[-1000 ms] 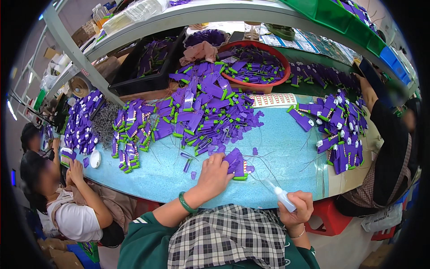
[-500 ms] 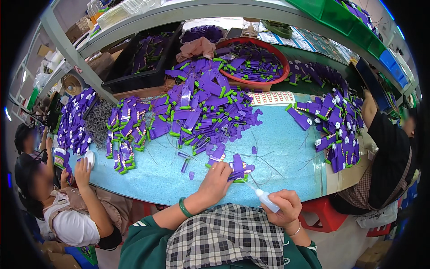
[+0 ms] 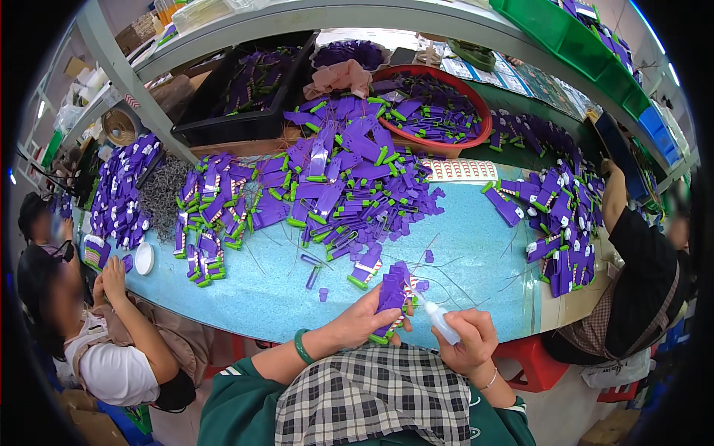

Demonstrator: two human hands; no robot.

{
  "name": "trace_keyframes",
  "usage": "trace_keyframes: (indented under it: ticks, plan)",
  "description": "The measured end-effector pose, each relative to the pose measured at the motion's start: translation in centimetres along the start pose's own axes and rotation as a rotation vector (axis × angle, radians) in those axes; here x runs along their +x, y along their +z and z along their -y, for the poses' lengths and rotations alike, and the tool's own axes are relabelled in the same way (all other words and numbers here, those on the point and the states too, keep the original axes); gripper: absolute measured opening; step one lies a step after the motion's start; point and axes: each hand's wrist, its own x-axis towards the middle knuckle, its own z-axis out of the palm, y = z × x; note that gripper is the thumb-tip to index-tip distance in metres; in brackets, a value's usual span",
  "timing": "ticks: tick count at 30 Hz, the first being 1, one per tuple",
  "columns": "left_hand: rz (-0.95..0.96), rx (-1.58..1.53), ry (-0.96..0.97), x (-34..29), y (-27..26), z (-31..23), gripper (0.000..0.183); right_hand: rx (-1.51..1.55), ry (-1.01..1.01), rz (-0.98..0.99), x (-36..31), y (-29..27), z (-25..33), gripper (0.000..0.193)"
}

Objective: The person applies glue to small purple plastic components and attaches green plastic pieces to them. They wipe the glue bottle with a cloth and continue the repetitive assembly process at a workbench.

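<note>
My left hand (image 3: 358, 321) is closed around several purple plastic pieces with green ends (image 3: 392, 296), held up over the table's near edge. My right hand (image 3: 472, 343) grips a small white squeeze bottle (image 3: 444, 322) with a thin nozzle, tilted so that its tip points at the held pieces. Whether the tip touches them I cannot tell. Just beyond my left hand lies a purple piece with a green end and a red-and-white striped strip (image 3: 365, 266). Past it spreads a large heap of purple and green pieces (image 3: 349, 178).
A red basin (image 3: 487, 126) and a black crate (image 3: 223, 132) with purple parts stand at the back. A strip sheet (image 3: 462, 170) lies before the basin. Co-workers sit at left (image 3: 119, 357) and right (image 3: 639, 290). A metal shelf (image 3: 335, 30) spans overhead.
My left hand has lifted purple pieces off the table and turned them upward. The bottle stays close by in my right hand. The left co-worker's hand has moved away from the white round dish.
</note>
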Motion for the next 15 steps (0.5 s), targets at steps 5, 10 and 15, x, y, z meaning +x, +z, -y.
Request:
trace_keyframes:
  ticks: [5,10,15]
  plan:
    - [0.045,0.009,-0.057,0.09,0.01,-0.2,0.045,0.014,0.019,0.007,0.13,0.26,0.23,0.039]
    - [0.025,-0.049,-0.022,-0.14,-0.09,-0.54,0.047,0.007,0.015,0.02,0.47,0.68,0.16,0.039]
    - [0.031,-0.043,-0.02,-0.07,-0.49,-0.15,0.051,-0.001,0.019,0.019,0.56,0.73,0.26,0.038]
